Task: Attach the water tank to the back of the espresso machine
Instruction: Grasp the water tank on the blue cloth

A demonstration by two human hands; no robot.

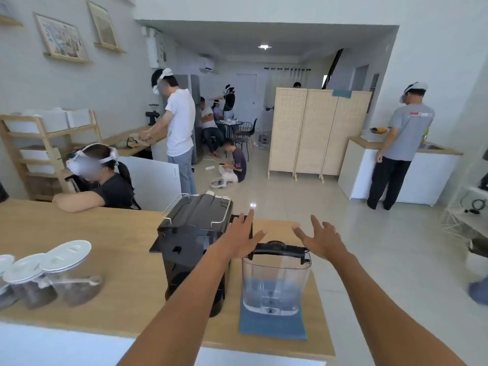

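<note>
A clear plastic water tank with a black lid stands upright on a blue mat, partly filled with water. Left of it stands the black espresso machine, its back side facing me. My left hand hovers between the machine and the tank, fingers spread, just above the tank's left rim. My right hand is spread open above the tank's right rim. Neither hand grips anything.
The wooden counter holds three lidded jars at the left. A person leans an arm on the counter's far edge. The counter's right edge lies just beyond the mat. Other people work farther back in the room.
</note>
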